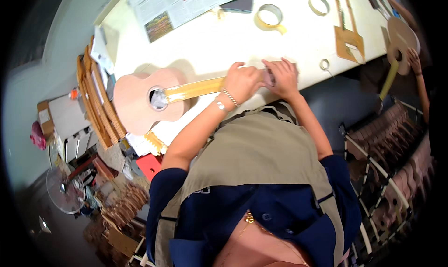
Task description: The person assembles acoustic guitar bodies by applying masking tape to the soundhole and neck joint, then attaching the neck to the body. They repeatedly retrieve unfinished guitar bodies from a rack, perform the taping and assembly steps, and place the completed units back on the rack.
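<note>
An unfinished ukulele (133, 101) of pale, pinkish wood lies on the white table, its body to the left and its neck pointing right. Yellow tape (193, 90) covers the front of the neck, and some shiny material shows inside the soundhole. My left hand (241, 84) closes around the neck near its far end, a bracelet on that wrist. Just beyond it, my right hand (283, 78) curls over the headstock, which is mostly hidden by my fingers.
Tape rolls (259, 20) and a newspaper (163, 8) lie toward the back. A flat wooden piece (344, 38) rests at the right. Wooden strips (88, 94) lean at the left edge. At far right, a co-worker's hand (413, 60) holds another ukulele (402, 34); a rack (373, 162) of wooden parts stands below.
</note>
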### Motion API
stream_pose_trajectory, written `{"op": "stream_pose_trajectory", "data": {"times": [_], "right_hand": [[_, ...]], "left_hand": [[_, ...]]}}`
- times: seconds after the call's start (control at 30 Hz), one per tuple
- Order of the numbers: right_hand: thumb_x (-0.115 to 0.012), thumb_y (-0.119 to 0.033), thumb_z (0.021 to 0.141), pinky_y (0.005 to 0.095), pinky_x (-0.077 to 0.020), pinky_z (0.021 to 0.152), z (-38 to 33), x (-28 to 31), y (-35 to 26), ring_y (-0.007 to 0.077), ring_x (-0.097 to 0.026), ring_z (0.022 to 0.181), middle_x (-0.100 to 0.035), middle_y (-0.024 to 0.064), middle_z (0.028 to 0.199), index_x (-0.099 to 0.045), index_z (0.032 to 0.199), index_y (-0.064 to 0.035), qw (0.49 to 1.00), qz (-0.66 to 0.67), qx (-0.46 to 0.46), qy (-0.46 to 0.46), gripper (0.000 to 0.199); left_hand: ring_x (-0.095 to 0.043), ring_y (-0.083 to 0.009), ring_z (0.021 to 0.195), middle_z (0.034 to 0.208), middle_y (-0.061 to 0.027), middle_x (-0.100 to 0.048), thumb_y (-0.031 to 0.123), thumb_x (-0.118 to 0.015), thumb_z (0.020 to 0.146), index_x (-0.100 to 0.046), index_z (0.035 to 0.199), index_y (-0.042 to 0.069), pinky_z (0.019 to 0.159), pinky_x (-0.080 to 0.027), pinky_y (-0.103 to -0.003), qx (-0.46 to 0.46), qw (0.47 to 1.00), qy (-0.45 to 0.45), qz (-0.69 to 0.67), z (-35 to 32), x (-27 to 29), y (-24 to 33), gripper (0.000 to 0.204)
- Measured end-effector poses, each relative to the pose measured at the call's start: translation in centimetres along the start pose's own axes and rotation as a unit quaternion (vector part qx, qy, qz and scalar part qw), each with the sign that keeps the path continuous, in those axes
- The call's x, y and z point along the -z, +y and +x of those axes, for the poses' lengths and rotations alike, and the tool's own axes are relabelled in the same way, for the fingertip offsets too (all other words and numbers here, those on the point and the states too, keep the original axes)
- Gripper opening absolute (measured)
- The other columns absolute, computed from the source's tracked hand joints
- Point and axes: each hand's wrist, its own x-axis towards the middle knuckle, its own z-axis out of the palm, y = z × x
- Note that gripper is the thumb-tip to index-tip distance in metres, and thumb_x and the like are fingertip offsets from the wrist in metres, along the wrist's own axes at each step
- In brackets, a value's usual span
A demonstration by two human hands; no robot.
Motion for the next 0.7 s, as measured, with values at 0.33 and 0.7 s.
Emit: {"op": "stream_pose_trajectory", "data": {"times": [0.33, 0.7], "right_hand": [[-0.073, -0.011, 0.059, 0.0412, -0.0392, 0.096, 0.1, 0.2, -0.4, 0.0203, -0.056, 0.094, -0.059, 0.0041, 0.099, -0.056, 0.119, -0.0145, 1.0, 0.028, -0.004, -0.002, 0.063], [-0.077, -0.007, 0.057, 0.044, -0.035, 0.1, 0.4, 0.4, -2.3, 0.0283, -0.052, 0.099, -0.057, 0.0073, 0.101, -0.052, 0.121, -0.0107, 0.998, -0.052, -0.04, 0.017, 0.069]], "left_hand": [[-0.053, -0.0148, 0.095, 0.091, 0.0045, -0.059, 0.044, -0.071, 0.067, -0.067, 0.091, 0.021, 0.094, -0.034, -0.049, -0.004, 0.994, 0.027, 0.103, -4.1, 5.0, -3.7, 0.034], [-0.048, -0.0239, 0.106, 0.106, -0.002, -0.055, 0.035, -0.075, 0.064, -0.068, 0.095, 0.017, 0.096, -0.03, -0.048, 0.067, 0.976, 0.038, 0.205, -18.2, 16.3, -13.7, 0.035]]}}
